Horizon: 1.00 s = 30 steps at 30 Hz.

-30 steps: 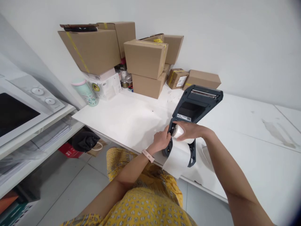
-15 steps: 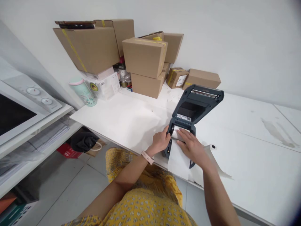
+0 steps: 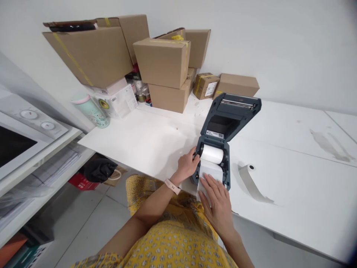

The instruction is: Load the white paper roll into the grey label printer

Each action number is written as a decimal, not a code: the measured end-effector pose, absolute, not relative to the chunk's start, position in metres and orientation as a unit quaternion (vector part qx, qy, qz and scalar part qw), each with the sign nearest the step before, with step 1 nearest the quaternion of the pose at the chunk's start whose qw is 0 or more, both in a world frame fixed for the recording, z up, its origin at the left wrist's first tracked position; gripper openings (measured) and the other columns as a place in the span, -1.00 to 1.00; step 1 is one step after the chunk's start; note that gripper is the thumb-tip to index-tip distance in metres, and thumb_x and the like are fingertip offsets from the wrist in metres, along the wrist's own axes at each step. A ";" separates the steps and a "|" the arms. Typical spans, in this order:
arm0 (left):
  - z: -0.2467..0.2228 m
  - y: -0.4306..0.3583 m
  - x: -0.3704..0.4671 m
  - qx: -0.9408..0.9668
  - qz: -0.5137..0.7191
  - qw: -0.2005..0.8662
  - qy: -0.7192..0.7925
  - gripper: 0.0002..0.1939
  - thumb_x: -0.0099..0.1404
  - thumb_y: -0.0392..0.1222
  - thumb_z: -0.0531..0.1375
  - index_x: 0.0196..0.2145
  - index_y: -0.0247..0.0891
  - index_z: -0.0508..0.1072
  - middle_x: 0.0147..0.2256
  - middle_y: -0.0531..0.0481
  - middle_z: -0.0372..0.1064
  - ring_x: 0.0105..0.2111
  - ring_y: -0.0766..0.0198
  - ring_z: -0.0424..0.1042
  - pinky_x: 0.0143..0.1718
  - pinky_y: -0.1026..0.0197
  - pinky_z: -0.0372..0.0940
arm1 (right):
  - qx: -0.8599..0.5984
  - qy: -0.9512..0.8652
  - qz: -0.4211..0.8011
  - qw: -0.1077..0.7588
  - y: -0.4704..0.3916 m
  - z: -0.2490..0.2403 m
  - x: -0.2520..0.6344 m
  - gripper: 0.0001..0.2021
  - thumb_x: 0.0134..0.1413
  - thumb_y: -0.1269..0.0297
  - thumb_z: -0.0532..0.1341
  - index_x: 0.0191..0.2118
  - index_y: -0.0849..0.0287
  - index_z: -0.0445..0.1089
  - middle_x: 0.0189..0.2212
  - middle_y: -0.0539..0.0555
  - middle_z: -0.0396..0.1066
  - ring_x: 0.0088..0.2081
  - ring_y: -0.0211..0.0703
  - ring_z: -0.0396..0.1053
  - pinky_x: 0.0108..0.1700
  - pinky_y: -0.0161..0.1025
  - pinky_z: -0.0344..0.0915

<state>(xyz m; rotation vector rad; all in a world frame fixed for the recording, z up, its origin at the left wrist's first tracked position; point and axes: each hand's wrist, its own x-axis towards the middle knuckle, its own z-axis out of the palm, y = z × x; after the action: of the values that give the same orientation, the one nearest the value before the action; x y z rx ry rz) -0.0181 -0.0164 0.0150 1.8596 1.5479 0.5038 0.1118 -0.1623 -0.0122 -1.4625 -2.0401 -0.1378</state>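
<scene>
- Standing behind one open printer (image 3: 214, 140) — two small cartons (image 3: 205, 85), partly blocked by its lid (image 3: 237, 115).
- One loose roll (image 3: 247, 170) right of it; one white roll (image 3: 212, 153) inside.
- Left hand (image 3: 187, 164): fingers curled round its edge — right hand (image 3: 219, 204): fingers extended flat on paper (image 3: 211, 168).

- I have slid my right hand (image 3: 217, 203) nearer, off the paper roll (image 3: 212, 153) and onto its loose strip (image 3: 211, 170).
- The paper roll, in my right hand's grip a second ago, now lies uncovered in the printer (image 3: 230, 115).
- My right forearm has cleared the small roll (image 3: 249, 182) on the right, baring its curled tail.
</scene>
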 end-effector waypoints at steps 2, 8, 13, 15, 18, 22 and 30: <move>0.013 -0.017 -0.019 0.708 0.203 0.340 0.585 -0.49 0.49 -0.07 -0.04 0.34 -0.11 0.25 0.05 -0.05 0.56 -0.01 0.02 0.56 0.05 0.06 0.37 | -0.554 -0.767 -0.050 0.320 -0.161 -0.013 0.112 -0.55 0.34 0.38 0.17 0.30 0.10 0.25 0.25 0.17 0.39 0.27 0.07 0.31 0.21 0.06 0.27; 0.014 -0.020 -0.018 0.729 0.234 0.283 0.577 -0.43 0.49 -0.10 -0.03 0.40 -0.19 0.12 0.27 -0.16 0.35 0.24 -0.02 0.37 0.22 -0.03 0.30 | -0.572 -0.749 -0.044 0.331 -0.160 -0.012 0.103 -0.56 0.34 0.37 0.16 0.28 0.01 0.26 0.21 0.16 0.42 0.21 0.11 0.34 0.04 0.04 0.33; 0.033 -0.031 -0.014 0.901 0.243 0.182 0.310 -0.46 0.55 -0.09 -0.09 0.41 -0.20 0.11 0.44 -0.11 0.03 0.48 0.11 -0.13 0.48 -0.13 -0.21 | -0.580 -0.749 -0.040 0.319 -0.161 -0.014 0.104 -0.59 0.34 0.36 0.11 0.26 0.00 0.26 0.10 0.19 0.46 0.13 0.16 0.35 0.00 0.07 0.31; 0.036 -0.036 -0.013 0.939 0.170 0.203 0.218 -0.50 0.57 -0.04 -0.09 0.36 -0.15 0.22 0.39 -0.06 0.15 0.47 0.16 -0.07 0.48 -0.09 -0.22 | -0.582 -0.749 -0.044 0.312 -0.162 -0.014 0.105 -0.69 0.32 0.37 0.12 0.13 0.04 0.34 -0.05 0.19 0.49 0.00 0.15 0.36 -0.11 0.03 0.31; 0.034 -0.040 -0.015 0.947 0.112 0.227 0.199 -0.53 0.57 -0.02 -0.08 0.30 -0.17 0.32 0.35 -0.03 0.24 0.45 0.18 0.01 0.47 -0.04 -0.18 | -0.579 -0.754 -0.040 0.307 -0.163 -0.012 0.104 -0.78 0.29 0.40 0.15 0.01 0.07 0.37 -0.12 0.18 0.47 -0.08 0.12 0.34 -0.16 0.00 0.31; 0.031 -0.037 -0.020 0.945 0.113 0.231 0.204 -0.57 0.57 -0.04 -0.05 0.27 -0.13 0.36 0.32 -0.02 0.28 0.42 0.19 0.07 0.47 -0.06 -0.20 | -0.578 -0.752 -0.032 0.315 -0.163 -0.009 0.097 -0.78 0.28 0.40 0.17 0.01 0.10 0.37 -0.12 0.19 0.47 -0.06 0.14 0.34 -0.12 0.03 0.34; 0.028 -0.059 -0.021 0.945 0.168 0.214 0.182 -0.48 0.56 0.02 -0.05 0.29 -0.32 0.32 0.37 -0.18 0.19 0.44 0.10 0.02 0.47 -0.06 -0.11 | -0.512 -0.745 0.062 0.423 -0.173 0.003 0.114 -0.74 0.23 0.48 0.22 -0.05 0.01 0.48 -0.20 0.09 0.57 -0.09 0.03 0.49 -0.14 -0.02 0.47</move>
<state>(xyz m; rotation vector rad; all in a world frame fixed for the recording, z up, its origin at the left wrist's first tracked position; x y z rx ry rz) -0.0209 -0.0592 0.0280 2.6224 0.5049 0.4662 0.1143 -0.1726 0.0032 -1.2804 -1.8650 0.1552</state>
